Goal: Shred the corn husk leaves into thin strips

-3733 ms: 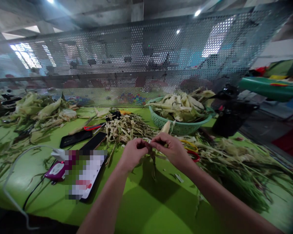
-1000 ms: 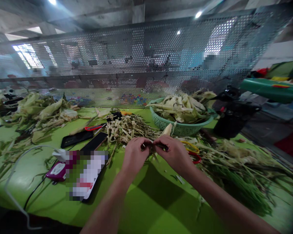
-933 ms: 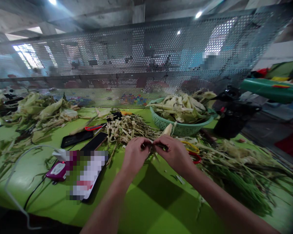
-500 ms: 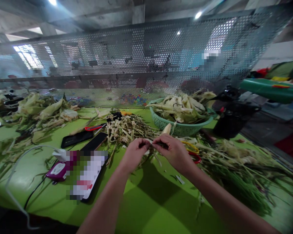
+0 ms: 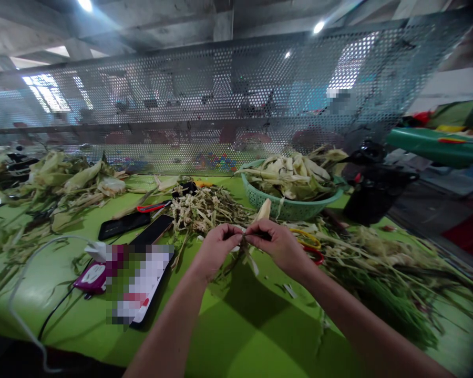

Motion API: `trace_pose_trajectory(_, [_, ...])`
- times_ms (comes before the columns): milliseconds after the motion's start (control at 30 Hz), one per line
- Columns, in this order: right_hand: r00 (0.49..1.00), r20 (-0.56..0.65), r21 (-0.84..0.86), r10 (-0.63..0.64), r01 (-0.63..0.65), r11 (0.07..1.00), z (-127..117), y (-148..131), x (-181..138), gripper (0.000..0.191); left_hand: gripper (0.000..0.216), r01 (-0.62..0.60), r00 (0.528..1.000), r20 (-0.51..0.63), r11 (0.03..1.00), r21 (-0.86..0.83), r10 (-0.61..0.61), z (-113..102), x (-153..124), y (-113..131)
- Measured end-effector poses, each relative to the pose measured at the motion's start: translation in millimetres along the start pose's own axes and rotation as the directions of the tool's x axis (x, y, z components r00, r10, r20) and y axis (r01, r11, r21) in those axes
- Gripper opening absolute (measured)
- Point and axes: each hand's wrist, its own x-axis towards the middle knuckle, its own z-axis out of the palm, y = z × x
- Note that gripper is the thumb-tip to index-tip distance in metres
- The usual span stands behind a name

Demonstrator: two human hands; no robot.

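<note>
My left hand and my right hand meet above the green table, thumbs and forefingers pinched with the fingertips almost touching. Between them is a corn husk strip, its pale broad end rising beside my right fingers. Thin strips hang below the fingertips; exactly where each hand grips is partly hidden. Just behind my hands lies a heap of dry stalks and husk bits. Right of my right hand, yellow and red loop handles, apparently of scissors, show among plant scraps.
A green basket full of husks stands behind. More husks lie left, near a red cutter, a black phone and a corded purple device. At right are green strands and a black container. A perforated metal screen borders the back.
My hands stay pinched together in nearly the same place. The husk's upper end has shifted slightly left, and the strips below the fingertips hang a little differently.
</note>
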Motion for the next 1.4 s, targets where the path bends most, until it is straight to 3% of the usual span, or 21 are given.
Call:
trace_pose_trajectory(433, [0.998, 0.025, 0.13, 0.059, -0.061, 0.99, -2.5, -9.5, 0.3, 0.02, 0.014, -0.11, 0.99, -0.075, 0.987, 0.114, 0.119, -0.9, 2.0, -4.2])
trace_pose_trajectory(667, [0.999, 0.01, 0.088, 0.052, -0.052, 0.995, -2.8, -7.9, -0.6, 0.017, 0.009, -0.11, 0.99, -0.066, 0.978, 0.176, 0.123, 0.2, 0.2, 1.2])
trace_pose_trajectory(933, [0.999, -0.051, -0.095, -0.004, 0.0, 0.996, -2.0, -2.4, -2.2, 0.01, 0.015, -0.13, 0.988, -0.055, 0.961, 0.243, 0.147, 0.7, 1.7, -5.0])
trace_pose_trajectory(1400, [1.0, -0.004, -0.056, -0.012, 0.011, 0.998, -3.6, -7.4, -1.3, 0.013, 0.013, -0.164, 0.971, -0.098, 0.909, 0.384, 0.216, 1.5, -2.0, -2.2])
